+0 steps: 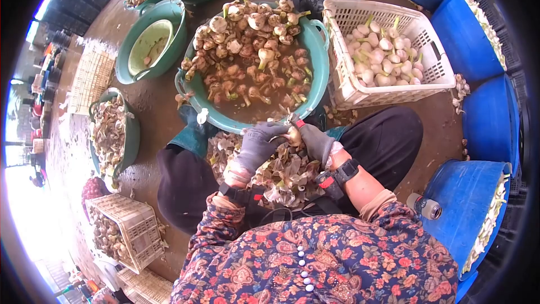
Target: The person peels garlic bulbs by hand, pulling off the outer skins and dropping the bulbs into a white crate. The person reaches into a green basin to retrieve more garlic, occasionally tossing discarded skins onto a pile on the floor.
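Note:
Close to the near rim of a green tub (323, 79), my two grey-gloved hands meet around one garlic bulb (293, 135). My left hand (260, 145) is closed, with its fingertips at the bulb's left side. From the right, my right hand (315, 141) grips the same bulb, whose upper part the fingers partly hide. Below both hands, a heap of loose garlic skins (289, 174) lies in my lap. Brownish water (247, 114) and many unpeeled garlic bulbs (256, 21) fill the tub.
A white crate (365, 98) of peeled garlic bulbs (385, 56) stands right of the tub. Blue barrels (458, 197) line the right side, a can (424, 206) beside one. At left are a green basin (125, 59), a tub of skins (135, 135) and a tilted crate (138, 236).

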### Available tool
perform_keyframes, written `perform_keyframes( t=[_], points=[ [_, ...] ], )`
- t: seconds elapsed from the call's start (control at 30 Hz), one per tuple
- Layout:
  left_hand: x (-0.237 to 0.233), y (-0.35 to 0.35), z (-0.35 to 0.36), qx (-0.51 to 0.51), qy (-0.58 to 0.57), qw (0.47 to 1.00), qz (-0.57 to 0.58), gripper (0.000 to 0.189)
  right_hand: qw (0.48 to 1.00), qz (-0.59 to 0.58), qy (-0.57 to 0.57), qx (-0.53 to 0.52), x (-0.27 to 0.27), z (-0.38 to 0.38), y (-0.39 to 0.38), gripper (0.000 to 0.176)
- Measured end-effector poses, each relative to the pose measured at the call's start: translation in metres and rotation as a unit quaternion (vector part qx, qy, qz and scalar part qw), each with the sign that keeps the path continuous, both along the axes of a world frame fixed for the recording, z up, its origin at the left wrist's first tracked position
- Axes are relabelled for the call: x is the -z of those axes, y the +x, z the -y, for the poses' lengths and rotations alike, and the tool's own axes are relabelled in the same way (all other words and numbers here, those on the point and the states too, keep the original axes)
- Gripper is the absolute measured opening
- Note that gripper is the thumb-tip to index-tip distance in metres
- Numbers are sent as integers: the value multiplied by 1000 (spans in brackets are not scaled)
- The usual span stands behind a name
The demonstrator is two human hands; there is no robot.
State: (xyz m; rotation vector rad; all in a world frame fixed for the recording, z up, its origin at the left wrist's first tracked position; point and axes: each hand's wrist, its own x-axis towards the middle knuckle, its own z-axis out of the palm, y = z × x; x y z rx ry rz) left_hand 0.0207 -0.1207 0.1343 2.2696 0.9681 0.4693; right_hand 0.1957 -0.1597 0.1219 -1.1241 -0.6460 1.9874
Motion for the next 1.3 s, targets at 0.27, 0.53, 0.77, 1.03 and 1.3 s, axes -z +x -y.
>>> perform_keyframes(
  t=[0.27,0.53,0.77,1.03,1.3],
  points=[
    [21,-17,2,-200,-574,735,301,23,950,205,231,-47,-5,0,-3,27],
    [46,-22,18,-214,-570,640,469,20,773,440,457,-29,-10,5,-16,44],
    [-17,-25,29,-111,-465,809,341,13,967,-40,-44,248,-18,-5,-9,11],
    [10,-43,51,157,-240,872,-396,34,962,-71,-133,227,9,-9,3,30],
    [4,-36,-8,-129,-243,907,-320,49,951,-32,-195,238,10,-12,-10,35]
  ],
)
